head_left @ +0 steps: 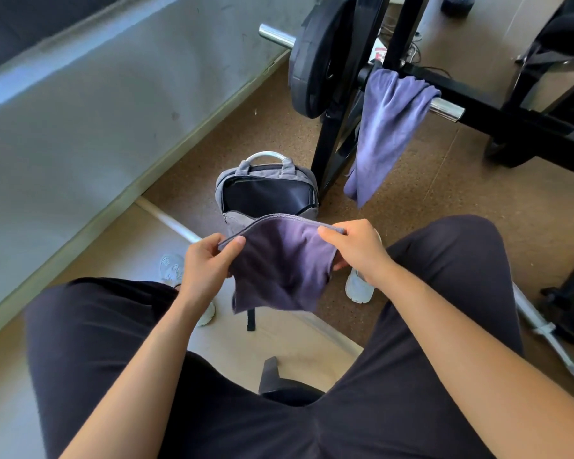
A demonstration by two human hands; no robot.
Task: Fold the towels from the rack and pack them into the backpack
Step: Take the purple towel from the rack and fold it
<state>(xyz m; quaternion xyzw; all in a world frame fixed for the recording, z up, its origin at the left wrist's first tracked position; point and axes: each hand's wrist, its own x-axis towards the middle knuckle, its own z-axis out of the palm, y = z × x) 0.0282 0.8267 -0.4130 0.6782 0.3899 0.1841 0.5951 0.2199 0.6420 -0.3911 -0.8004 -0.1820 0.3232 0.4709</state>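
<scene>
I hold a purple towel (280, 266) up between my knees, folded over at its top edge. My left hand (209, 263) pinches its upper left corner and my right hand (355, 248) pinches its upper right corner. The towel hangs down from both hands. Just beyond it on the floor stands a grey backpack (232, 183) with its main compartment unzipped and its dark lining showing. The towel hides the backpack's front. A second purple towel (385, 130) hangs over a bar of the black rack (328, 154) at the upper right.
A black weight plate (318, 58) sits on a chrome barbell (275, 34) in the rack. A grey wall (96, 111) runs along the left. My white shoes (358, 288) stand on the brown floor. A white bar (166, 220) lies on the floor at left.
</scene>
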